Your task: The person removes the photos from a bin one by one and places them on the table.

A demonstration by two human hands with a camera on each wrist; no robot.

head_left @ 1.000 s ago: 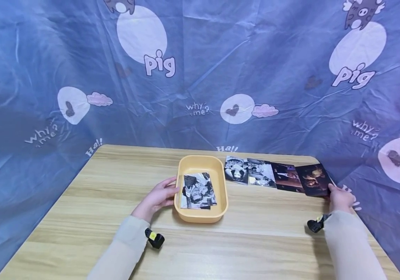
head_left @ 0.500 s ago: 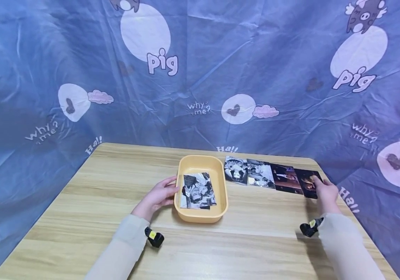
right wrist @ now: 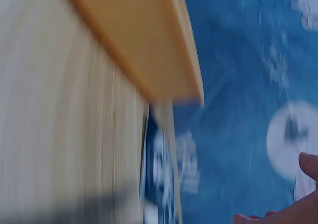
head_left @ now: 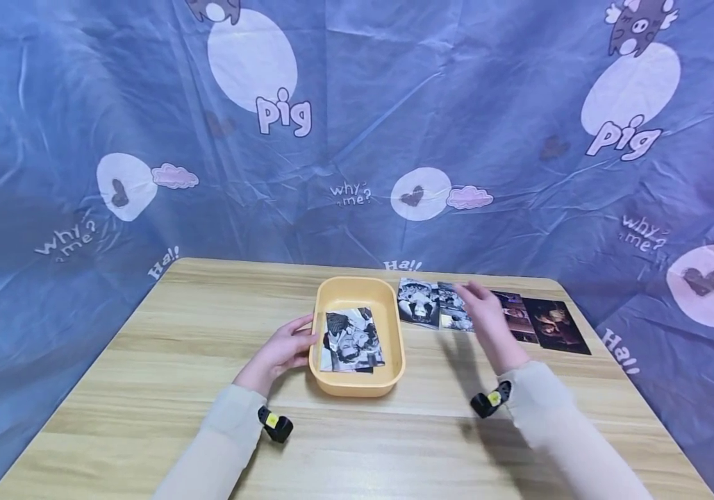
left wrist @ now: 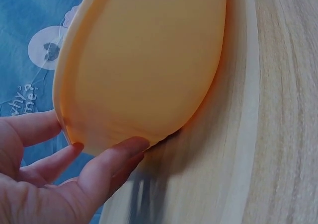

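My left hand (head_left: 285,347) lies against the left side of a yellow plastic tray (head_left: 358,392), its spread fingers (left wrist: 114,167) touching the outer wall and rim. Inside the tray lies a small stack of photo prints (head_left: 353,340), black-and-white on top. My right hand (head_left: 488,316) is over the row of photos, holding nothing, fingers loosely extended. Beneath it, a black-and-white photo (head_left: 451,316) is partly hidden. Left of that lies another black-and-white photo (head_left: 418,302); to the right are a dark colour photo (head_left: 517,318) and a darker one (head_left: 555,325).
The wooden table (head_left: 207,298) ends at the back against a blue curtain (head_left: 357,139) with pig prints. Each wrist carries a small black camera, one on the left (head_left: 277,425) and one on the right (head_left: 488,401).
My right hand has let go of the dark photo at the row's right end, which now lies flat beside the others, and moved left. The left hand stays at the tray.
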